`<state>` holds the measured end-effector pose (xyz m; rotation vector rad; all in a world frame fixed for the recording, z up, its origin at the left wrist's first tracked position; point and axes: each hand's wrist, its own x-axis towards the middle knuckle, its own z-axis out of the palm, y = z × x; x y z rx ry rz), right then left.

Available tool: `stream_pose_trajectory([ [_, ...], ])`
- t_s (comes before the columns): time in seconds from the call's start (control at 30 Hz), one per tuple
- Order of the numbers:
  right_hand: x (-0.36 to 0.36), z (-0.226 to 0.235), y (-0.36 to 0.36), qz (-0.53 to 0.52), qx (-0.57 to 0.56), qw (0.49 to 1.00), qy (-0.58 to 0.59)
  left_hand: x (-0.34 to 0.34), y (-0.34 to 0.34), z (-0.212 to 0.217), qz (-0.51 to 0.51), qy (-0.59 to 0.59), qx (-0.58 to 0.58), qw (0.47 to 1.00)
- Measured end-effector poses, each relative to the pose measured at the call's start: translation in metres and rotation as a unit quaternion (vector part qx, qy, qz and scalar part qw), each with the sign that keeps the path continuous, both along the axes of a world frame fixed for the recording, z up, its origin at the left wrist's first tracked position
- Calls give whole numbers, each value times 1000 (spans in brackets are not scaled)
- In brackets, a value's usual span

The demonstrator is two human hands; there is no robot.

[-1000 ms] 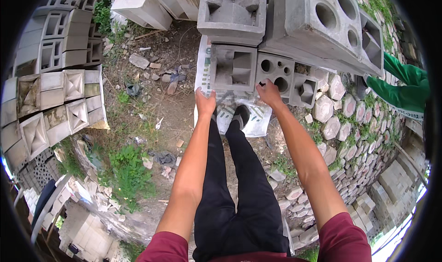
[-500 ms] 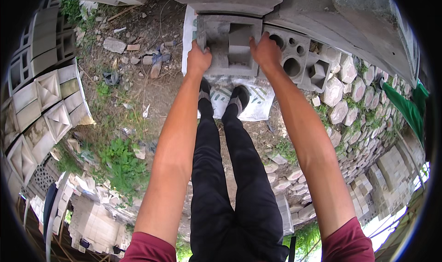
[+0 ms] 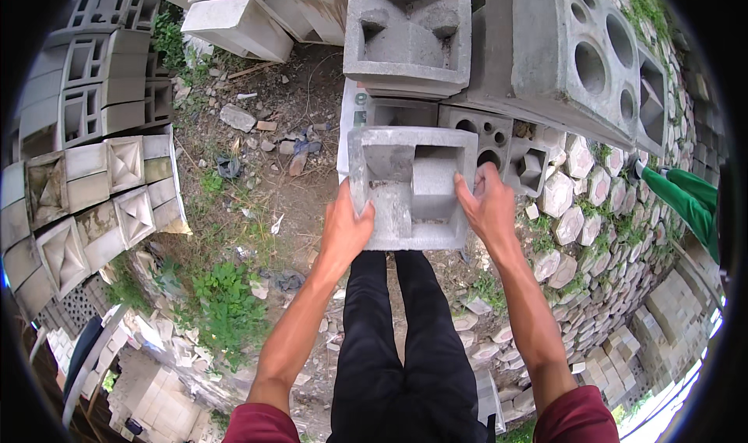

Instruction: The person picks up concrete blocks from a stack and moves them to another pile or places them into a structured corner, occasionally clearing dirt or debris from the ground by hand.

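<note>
Between my hands is a grey concrete ventilation block [image 3: 392,209] with square recesses, raised in front of my legs. My left hand [image 3: 345,221] grips its left side, thumb over the near face. On the right side, my right hand [image 3: 487,201] clasps the edge, thumb on the face; its other fingers are partly hidden. Just beyond the held block stands a stack topped by another grey concrete block [image 3: 407,67] with a deep square hollow. A block with round holes [image 3: 499,137] sits low beside my right hand.
Large round-holed blocks [image 3: 557,53] are stacked at the far right. Pale blocks [image 3: 234,26] stand at the far left, and patterned block stacks [image 3: 101,178] line the left. Hexagonal pavers [image 3: 557,194] cover the right ground. A person's green-clad leg [image 3: 686,197] shows at the right edge.
The ventilation block has come up off its low place beside the stack and nearer to me, held in both hands. My view has tilted up, showing more of the stacks.
</note>
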<state>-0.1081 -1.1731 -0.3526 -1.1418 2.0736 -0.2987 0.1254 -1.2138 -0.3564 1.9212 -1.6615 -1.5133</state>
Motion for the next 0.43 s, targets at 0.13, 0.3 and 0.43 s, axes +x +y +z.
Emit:
stream_pose_trajectory([
  [0.13,6,58,56,-237,-150,888,-364,46,28,90,134,367,144,909],
  [0.3,41,22,108,-368,-46,745,-554,37,64,51,309,387,279,822],
  [0.43,40,31,130,-378,-67,754,-533,33,88,53,254,443,255,821],
])
